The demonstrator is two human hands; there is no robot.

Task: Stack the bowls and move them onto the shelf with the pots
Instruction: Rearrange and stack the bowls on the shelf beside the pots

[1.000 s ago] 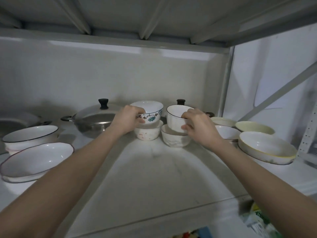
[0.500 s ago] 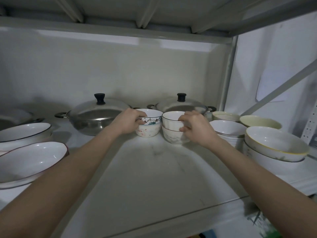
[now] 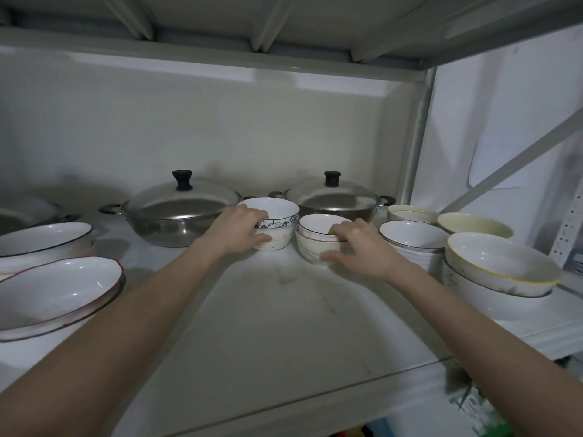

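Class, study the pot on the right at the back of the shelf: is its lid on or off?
On. The right pot wears its domed lid, black knob pointing up, sitting level on the rim.

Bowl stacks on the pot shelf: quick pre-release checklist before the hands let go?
1. Left stack on the shelf: ok, its base sits on the surface.
2. Right stack on the shelf: ok, it looks grounded.
3. Bowls nested level: left stack ok; right stack ok, its rims look parallel.
4. Gap between the stacks: cannot tell, they look very close or touching.
5. Clearance to the pots behind: cannot tell, the left stack overlaps both pots in the view.
6. Hands: not ok for release yet, the left hand and right hand both grip their stacks.
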